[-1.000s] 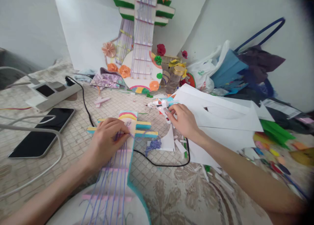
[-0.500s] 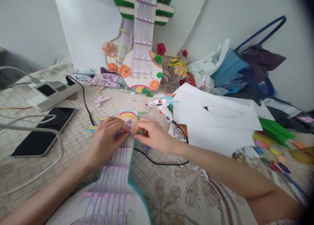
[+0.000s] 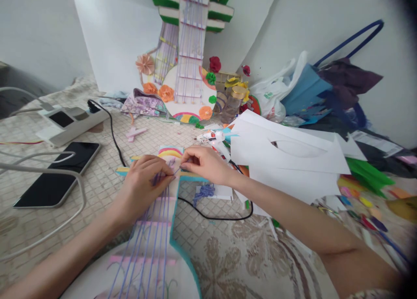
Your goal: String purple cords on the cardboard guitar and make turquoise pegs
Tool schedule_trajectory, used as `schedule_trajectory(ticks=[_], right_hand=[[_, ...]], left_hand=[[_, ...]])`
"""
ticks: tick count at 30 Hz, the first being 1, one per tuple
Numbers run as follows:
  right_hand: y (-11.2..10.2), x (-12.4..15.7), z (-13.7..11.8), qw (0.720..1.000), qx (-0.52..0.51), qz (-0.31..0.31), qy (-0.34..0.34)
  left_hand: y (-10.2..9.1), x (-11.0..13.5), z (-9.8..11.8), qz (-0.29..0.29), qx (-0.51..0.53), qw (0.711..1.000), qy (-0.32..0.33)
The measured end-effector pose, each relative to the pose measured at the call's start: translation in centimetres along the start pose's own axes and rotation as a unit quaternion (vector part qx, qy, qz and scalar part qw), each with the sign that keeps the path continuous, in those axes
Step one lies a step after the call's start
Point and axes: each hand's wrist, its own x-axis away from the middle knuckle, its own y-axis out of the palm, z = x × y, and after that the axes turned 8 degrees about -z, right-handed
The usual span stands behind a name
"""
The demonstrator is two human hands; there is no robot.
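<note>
A handmade cardboard guitar (image 3: 153,251) lies in front of me, its neck strung with purple yarn strings (image 3: 155,223) and its head (image 3: 170,153) striped in bright colours. My left hand (image 3: 141,188) is closed on the neck near the head, pinching the strings against it. Just to its right, my right hand (image 3: 203,163) pinches the end of one purple string, pulled taut between the two hands. A loose knot of purple yarn (image 3: 203,191) lies below the right hand. A white glue gun (image 3: 211,137) rests on the table beyond it.
A finished paper guitar (image 3: 189,51) with paper flowers leans on the back wall. A phone (image 3: 58,174), a power strip (image 3: 70,121) and a black cable (image 3: 114,138) lie to the left. White paper sheets (image 3: 286,155), coloured scraps and bags crowd the right.
My right hand left the glue gun, came over to the guitar head beside my left hand, and now pulls a purple string out to the right. The left hand stayed put.
</note>
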Motion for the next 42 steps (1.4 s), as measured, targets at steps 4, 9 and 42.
schedule_trajectory(ticks=[4, 9, 42], right_hand=[[0.4, -0.5, 0.4, 0.993, 0.113, 0.015, -0.029], [0.8, -1.1, 1.0, 0.986, 0.167, 0.005, -0.017], [0.2, -2.0, 0.3, 0.985, 0.168, -0.025, 0.013]], left_hand=[[0.1, -0.1, 0.0, 0.001, 0.002, 1.0, 0.004], [0.1, -0.1, 0.0, 0.007, -0.002, 1.0, 0.012], [-0.2, -0.7, -0.5, -0.026, 0.004, 0.999, 0.027]])
